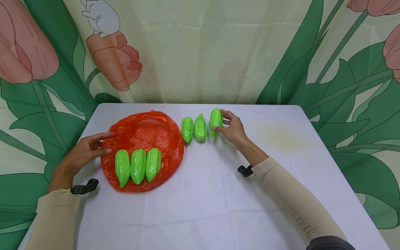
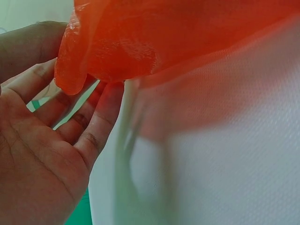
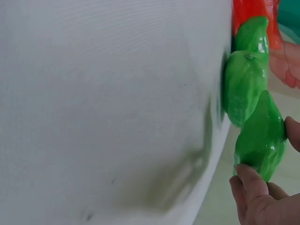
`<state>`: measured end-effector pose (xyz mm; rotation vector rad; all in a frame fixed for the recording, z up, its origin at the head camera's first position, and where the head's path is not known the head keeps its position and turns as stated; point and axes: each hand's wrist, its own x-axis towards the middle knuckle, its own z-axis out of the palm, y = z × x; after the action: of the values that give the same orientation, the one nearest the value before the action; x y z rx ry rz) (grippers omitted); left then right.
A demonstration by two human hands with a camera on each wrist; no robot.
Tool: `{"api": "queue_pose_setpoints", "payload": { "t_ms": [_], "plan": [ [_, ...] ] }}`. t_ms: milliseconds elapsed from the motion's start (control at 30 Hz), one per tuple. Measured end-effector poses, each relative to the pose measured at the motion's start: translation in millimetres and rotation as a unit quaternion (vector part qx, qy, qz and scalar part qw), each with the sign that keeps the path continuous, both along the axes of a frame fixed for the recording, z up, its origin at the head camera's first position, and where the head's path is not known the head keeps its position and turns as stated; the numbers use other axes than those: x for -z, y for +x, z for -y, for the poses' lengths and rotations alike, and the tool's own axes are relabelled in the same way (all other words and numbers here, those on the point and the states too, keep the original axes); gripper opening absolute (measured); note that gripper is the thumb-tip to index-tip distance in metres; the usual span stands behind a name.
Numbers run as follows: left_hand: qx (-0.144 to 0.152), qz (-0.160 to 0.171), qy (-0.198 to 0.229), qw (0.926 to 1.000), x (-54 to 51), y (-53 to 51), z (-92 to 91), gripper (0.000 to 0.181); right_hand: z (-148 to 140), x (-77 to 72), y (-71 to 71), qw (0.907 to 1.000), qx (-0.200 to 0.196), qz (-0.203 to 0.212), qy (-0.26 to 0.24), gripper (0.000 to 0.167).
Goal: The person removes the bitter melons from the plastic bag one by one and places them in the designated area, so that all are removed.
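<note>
"So, where is the right hand (image 1: 232,128) holding its green fruit (image 1: 215,121)?"

"At the row's right end, pinching it, the fruit's long axis running front to back; the red tray (image 1: 143,128) is lying to its left, past two untouched fruits (image 1: 200,127)."

"And the left hand (image 1: 84,150)?"

"Nearer the tray, gripping its left rim."

"What are you counting?"

"Six: three fruits (image 1: 138,167) sitting on the tray, three outside it; one tray."

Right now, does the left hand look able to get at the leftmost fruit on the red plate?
Probably yes: nothing covers the leftmost fruit, and the left hand is close by, though it holds the red plate by its edge and may have to let go first.
</note>
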<state>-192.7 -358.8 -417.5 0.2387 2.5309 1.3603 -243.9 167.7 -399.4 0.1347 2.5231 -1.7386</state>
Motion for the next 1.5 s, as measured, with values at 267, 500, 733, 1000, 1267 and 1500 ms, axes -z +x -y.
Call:
{"api": "queue_pose_setpoints", "payload": {
  "t_ms": [267,500,733,1000,1267,1500],
  "plan": [
    [-0.002,0.003,-0.007,1.0000,-1.0,0.0,-0.8,0.066,-3,12.3,-3.3,0.9996,-0.018,0.013,0.017,0.082],
    [-0.002,-0.001,-0.007,1.0000,0.1,-0.6,-0.3,0.065,-3,17.3,-7.3,0.9988,-0.025,0.036,0.025,0.083],
    [0.001,0.001,-0.001,1.0000,1.1,-1.7,0.9,0.065,-3,20.4,-8.8,0.9981,-0.038,0.043,0.025,0.084],
    [-0.003,0.003,-0.008,1.0000,-0.7,-2.1,0.2,0.066,-2,19.4,-8.6,0.9981,-0.037,0.044,0.024,0.085],
    [-0.003,0.012,-0.014,0.9998,-1.5,-4.4,-0.1,0.068,-6,11.2,-2.7,0.9994,-0.014,0.021,0.024,0.085],
    [-0.002,0.008,-0.012,0.9999,-1.5,-2.5,-0.7,0.067,0,-1.2,7.1,0.9999,-0.002,-0.010,-0.009,0.084]
  ]
}}
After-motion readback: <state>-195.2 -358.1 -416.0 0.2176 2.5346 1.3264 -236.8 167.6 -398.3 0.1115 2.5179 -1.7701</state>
